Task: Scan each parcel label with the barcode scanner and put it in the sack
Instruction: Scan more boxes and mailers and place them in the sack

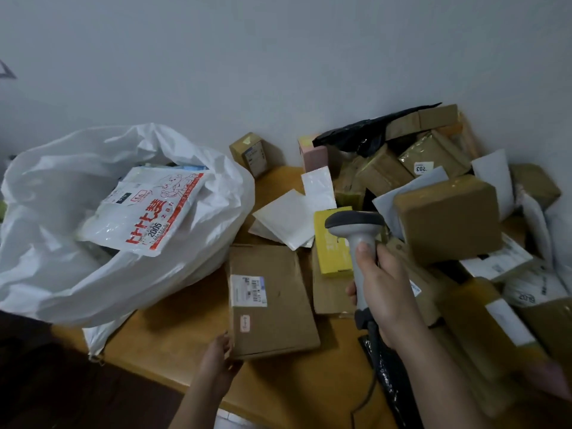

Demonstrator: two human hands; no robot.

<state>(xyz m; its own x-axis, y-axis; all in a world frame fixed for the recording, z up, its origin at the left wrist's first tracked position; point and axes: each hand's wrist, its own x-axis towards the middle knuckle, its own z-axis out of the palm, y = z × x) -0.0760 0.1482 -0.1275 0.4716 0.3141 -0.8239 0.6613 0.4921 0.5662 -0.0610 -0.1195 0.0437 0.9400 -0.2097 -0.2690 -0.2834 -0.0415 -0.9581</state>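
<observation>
A flat brown cardboard parcel (pixel 272 301) lies on the wooden table (pixel 173 342) with its white label (pixel 248 291) facing up. My left hand (pixel 218 359) touches the parcel's near left corner; whether its fingers curl under the edge is hidden. My right hand (pixel 382 286) grips the handle of a grey barcode scanner (pixel 356 226), whose head points away, above the yellow box (pixel 331 243). The white sack (pixel 123 230) stands open at the left, with a white printed mailer (pixel 145 209) on top inside.
A heap of brown boxes (pixel 448 218), white mailers (pixel 291 218) and a black bag (pixel 365 134) fills the right side against the wall. A small box (pixel 252 153) stands at the back. The scanner's black cable (pixel 365 397) runs off the near table edge.
</observation>
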